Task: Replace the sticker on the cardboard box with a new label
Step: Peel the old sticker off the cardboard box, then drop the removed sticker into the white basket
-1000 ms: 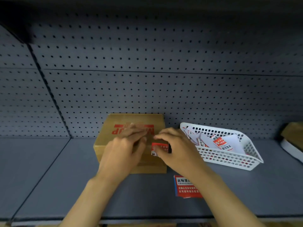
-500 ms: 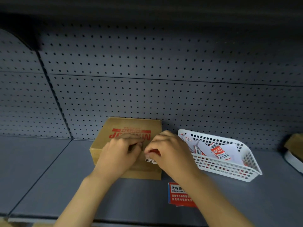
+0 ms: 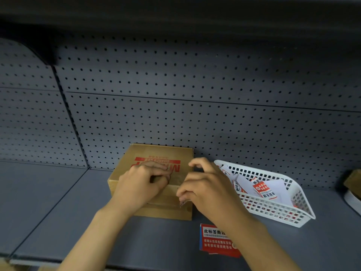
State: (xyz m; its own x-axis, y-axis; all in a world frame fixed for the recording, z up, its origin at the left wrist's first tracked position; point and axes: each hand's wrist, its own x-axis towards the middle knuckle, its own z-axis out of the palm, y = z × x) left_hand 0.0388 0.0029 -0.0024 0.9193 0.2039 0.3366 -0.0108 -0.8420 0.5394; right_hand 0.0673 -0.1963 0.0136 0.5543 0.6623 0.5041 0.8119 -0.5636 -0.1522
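Observation:
A brown cardboard box with red print on its lid stands on the grey shelf against the pegboard. My left hand lies on the lid with curled fingers, pressing down. My right hand hovers over the box's right front corner, thumb and forefinger raised apart and the other fingers curled down at the front edge. No sticker shows on the box; whatever is under my right hand is hidden. A red and white label lies flat on the shelf in front of the box, partly under my right forearm.
A white plastic basket stands right of the box, holding several red and white labels. A brown and white object sits at the far right edge. The grey pegboard wall rises behind.
The red sticker that showed between my right fingers at the box's front is out of sight now. My right thumb and forefinger have lifted apart. The left hand stays on the lid.

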